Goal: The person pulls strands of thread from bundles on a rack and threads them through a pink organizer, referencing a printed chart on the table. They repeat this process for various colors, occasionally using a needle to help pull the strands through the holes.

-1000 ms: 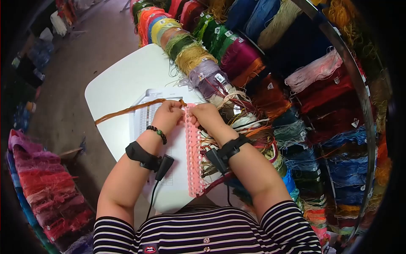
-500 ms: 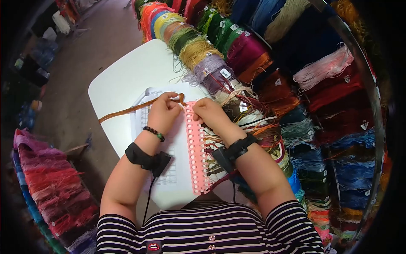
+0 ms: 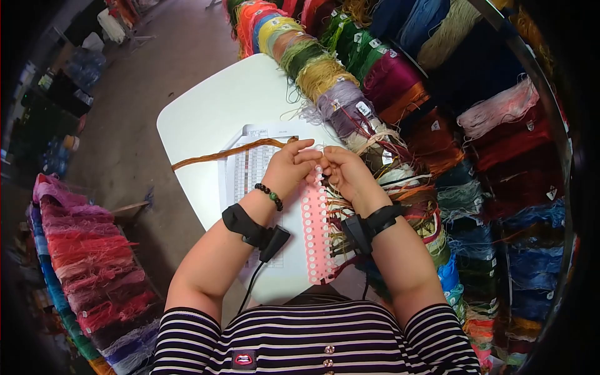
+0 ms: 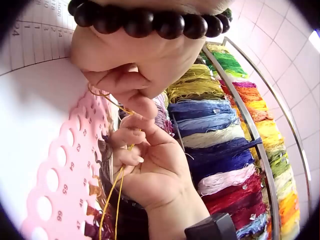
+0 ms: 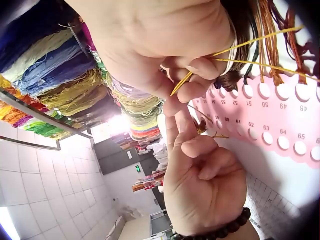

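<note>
At the top end of a pink thread card (image 3: 317, 244), my left hand (image 3: 289, 167) and right hand (image 3: 348, 174) meet fingertip to fingertip. The right fingers pinch a doubled yellow thread (image 5: 181, 85), whose two strands trail away beneath that hand in the right wrist view. My left fingertips pinch the same thread where the hands meet, and a thin loop bends back beside them in the left wrist view. Numbered round holes line the card's edges, with coloured thread bundles (image 5: 270, 65) tied along one side. A brown skein (image 3: 219, 154) lies left of my left hand.
Printed sheets (image 3: 240, 181) lie under the card on a white table (image 3: 206, 112). Labelled skeins (image 3: 337, 78) hang on racks along the right. Another rack of red and pink skeins (image 3: 87, 250) stands at the left, beyond the floor.
The hands, a little apart over the card's top end half a second ago, have come together at the fingertips. The whole head view has shifted, carrying table and card to the right.
</note>
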Available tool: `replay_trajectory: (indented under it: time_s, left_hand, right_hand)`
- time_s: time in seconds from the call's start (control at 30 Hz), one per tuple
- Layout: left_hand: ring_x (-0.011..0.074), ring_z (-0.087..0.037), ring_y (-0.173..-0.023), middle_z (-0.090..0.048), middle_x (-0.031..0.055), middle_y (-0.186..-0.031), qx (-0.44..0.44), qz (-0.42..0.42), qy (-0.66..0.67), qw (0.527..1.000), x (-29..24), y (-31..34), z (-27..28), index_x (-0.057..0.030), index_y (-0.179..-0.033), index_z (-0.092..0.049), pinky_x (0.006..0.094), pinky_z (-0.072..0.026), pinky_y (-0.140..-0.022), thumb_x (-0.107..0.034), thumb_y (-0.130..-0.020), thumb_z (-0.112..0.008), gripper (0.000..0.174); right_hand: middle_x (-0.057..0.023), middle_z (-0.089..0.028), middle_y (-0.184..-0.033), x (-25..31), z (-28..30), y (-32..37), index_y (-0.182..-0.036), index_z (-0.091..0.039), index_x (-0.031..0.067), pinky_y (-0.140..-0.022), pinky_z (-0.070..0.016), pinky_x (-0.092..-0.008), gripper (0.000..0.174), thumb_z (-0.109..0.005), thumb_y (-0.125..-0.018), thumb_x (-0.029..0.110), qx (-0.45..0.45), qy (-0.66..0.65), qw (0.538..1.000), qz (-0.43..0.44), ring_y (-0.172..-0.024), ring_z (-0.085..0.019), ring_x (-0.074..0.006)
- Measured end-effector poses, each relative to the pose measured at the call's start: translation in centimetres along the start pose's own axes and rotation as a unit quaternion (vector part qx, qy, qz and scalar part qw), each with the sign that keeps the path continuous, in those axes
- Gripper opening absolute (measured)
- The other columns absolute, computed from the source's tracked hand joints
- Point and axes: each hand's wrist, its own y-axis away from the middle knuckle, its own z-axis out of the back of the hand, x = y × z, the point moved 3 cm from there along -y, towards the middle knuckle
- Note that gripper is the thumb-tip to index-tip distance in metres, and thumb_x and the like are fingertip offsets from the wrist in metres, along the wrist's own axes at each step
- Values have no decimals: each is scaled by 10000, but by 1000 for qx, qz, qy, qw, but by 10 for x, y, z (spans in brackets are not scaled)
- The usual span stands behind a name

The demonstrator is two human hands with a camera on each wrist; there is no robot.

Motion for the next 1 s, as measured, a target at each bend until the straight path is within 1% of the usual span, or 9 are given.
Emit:
replay_trajectory:
  time_s: [0.1, 0.17, 0.23, 0.33, 0.57, 0.67, 0.8, 0.9, 1.0]
  left_hand:
    - [118, -616, -726, -668, 96, -1018, -50, -54, -126, 989, -2, 2, 10, 10, -1215, -547, 240, -528, -625, -23, -893, -598, 328]
    - [127, -613, -743, -668, 90, -995, -119, -134, -318, 931, -11, 6, 28, -5, -1126, -619, 259, -518, -640, -31, -871, -617, 257]
    - [234, -626, -802, -662, 122, -987, -147, -173, -448, 865, -29, 21, 32, -23, -962, -680, 342, -505, -732, -93, -812, -651, 168]
    - [246, -619, -785, -619, 101, -874, -140, -182, -517, 825, -33, 30, 36, -51, -907, -681, 339, -501, -712, -87, -794, -663, 120]
    - [272, -635, -817, -609, 104, -885, -117, -132, -570, 802, -28, 38, 19, -85, -876, -698, 377, -511, -695, -115, -795, -679, 88]
    - [304, -627, -834, -611, 116, -893, -117, -114, -649, 743, -30, 36, 18, -83, -845, -687, 399, -510, -704, -122, -807, -659, 62]
    - [296, -626, -798, -612, 116, -861, -10, -270, -654, 707, -34, 28, 23, -29, -860, -609, 396, -501, -706, -105, -847, -611, 76]
    - [200, -636, -822, -614, 52, -838, 1, -125, -416, 901, -48, 22, 31, -24, -898, -556, 328, -485, -759, -76, -915, -548, 55]
    - [129, -641, -888, -612, 16, -846, 0, -20, -165, 986, -55, 16, 33, -54, -933, -532, 271, -507, -810, -97, -975, -488, 75]
  right_hand:
    - [6, -577, -734, -4, 4, -2, -957, -566, 65, -444, -302, -182, 87, -530, -880, 84, 3, 14, 1000, 7, -588, -489, -68]
    - [-1, -576, -734, -6, 1, -2, -964, -565, 57, -447, -304, -185, 98, -527, -876, 77, 2, 42, 999, 24, -591, -489, -72]
    - [-14, -585, -741, -7, -1, -2, -970, -563, 47, -445, -298, -190, 108, -531, -872, 79, -5, 51, 998, 26, -586, -489, -76]
    - [-26, -606, -753, -6, -2, -1, -991, -566, 45, -455, -303, -196, 131, -538, -867, 79, -17, 73, 997, 29, -590, -501, -77]
    - [-50, -612, -745, -7, -8, 1, -967, -559, 21, -512, -372, -215, 116, -536, -867, 75, -31, 118, 991, 50, -602, -524, -100]
    - [-62, -615, -737, -11, -5, -2, -956, -552, 4, -553, -407, -228, 113, -534, -870, 75, -16, 149, 986, 79, -602, -531, -114]
    - [-87, -632, -740, -19, -4, -9, -967, -534, -22, -577, -441, -248, 139, -527, -867, 75, -5, 189, 975, 113, -615, -559, -136]
    - [-104, -642, -753, -14, -11, -4, -990, -526, -30, -602, -469, -261, 161, -520, -872, 80, -24, 254, 959, 124, -645, -588, -148]
    - [-107, -646, -765, -12, -15, 1, -1004, -526, -29, -615, -482, -267, 171, -515, -880, 88, -39, 308, 942, 128, -661, -602, -153]
